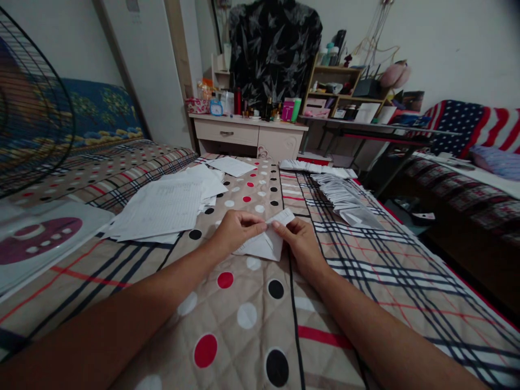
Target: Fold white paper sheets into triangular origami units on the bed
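Observation:
A partly folded white sheet of paper [264, 244] lies on the quilted bedspread [244, 303] in front of me. My left hand [233, 230] pinches its upper left edge, fingers curled closed on the fold. My right hand [298, 241] grips the right side of the same sheet, thumb and fingers pressed on the paper. A narrow flap of the sheet sticks up between the two hands.
A loose stack of flat white sheets [162, 208] lies to the left. A row of several folded papers [345, 195] runs along the right side of the bed. A fan grille [28, 108] stands at far left. A cluttered dresser [247, 132] and desk [365, 127] stand behind.

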The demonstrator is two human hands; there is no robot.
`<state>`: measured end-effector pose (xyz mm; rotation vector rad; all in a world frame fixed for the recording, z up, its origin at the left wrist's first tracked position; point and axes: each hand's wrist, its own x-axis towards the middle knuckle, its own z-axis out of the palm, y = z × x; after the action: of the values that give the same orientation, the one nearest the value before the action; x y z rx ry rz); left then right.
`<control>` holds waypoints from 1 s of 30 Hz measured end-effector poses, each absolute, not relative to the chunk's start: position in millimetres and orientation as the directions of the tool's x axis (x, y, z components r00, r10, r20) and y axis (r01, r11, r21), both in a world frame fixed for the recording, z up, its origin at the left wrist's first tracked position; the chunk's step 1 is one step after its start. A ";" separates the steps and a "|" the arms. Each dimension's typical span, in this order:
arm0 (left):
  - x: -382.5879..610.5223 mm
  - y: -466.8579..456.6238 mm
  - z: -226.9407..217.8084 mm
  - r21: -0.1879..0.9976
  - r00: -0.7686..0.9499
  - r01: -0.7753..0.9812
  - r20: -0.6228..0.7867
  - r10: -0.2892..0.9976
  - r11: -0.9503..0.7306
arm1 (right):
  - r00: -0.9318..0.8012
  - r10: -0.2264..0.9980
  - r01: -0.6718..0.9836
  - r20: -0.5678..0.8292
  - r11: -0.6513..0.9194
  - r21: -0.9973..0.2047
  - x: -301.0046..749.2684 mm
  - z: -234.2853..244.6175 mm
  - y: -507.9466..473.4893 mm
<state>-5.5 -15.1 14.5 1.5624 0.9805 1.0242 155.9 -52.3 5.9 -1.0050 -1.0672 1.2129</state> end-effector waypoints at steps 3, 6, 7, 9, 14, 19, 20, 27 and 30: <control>-4.9 -15.9 16.6 0.972 0.362 0.153 0.111 0.925 -0.176 | 0.130 0.988 -0.261 0.080 0.112 -0.959 158.4 7.1 -50.8; -8.1 -13.7 15.3 0.965 0.385 0.209 0.070 0.920 -0.161 | 0.238 0.970 -0.300 0.053 0.125 -0.946 164.6 5.4 -45.6; -9.9 -12.0 13.9 0.957 0.387 0.235 0.070 0.919 -0.171 | 0.283 0.958 -0.315 0.045 0.137 -0.939 167.2 4.5 -43.4; -14.3 -7.4 10.3 0.936 0.374 0.281 0.097 0.922 -0.213 | 0.355 0.934 -0.341 0.036 0.165 -0.925 172.2 2.7 -39.6; -26.5 5.9 4.5 0.941 0.144 0.266 0.178 0.974 -0.211 | 0.322 0.943 -0.263 0.086 0.177 -0.948 176.6 4.1 -40.3; -38.2 15.8 3.6 0.988 -0.058 0.075 0.138 0.989 -0.133 | 0.131 0.987 -0.100 0.095 0.108 -0.989 173.8 9.6 -48.4; -39.8 16.8 3.5 0.990 -0.050 0.059 0.132 0.990 -0.129 | 0.095 0.992 -0.100 0.085 0.095 -0.990 173.9 10.0 -48.9; -39.1 13.2 5.9 0.972 0.101 0.150 0.169 0.980 -0.183 | -0.009 1.000 -0.138 -0.005 -0.006 -0.990 179.1 11.0 -44.1; -33.1 7.6 9.1 0.975 0.152 0.127 0.161 0.975 -0.181 | -0.157 0.987 -0.050 -0.043 -0.052 -0.997 178.8 10.1 -44.0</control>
<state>-33.1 7.6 9.1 1.5043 1.1169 1.1562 178.8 -44.0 10.1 -1.1257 -1.2595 1.3843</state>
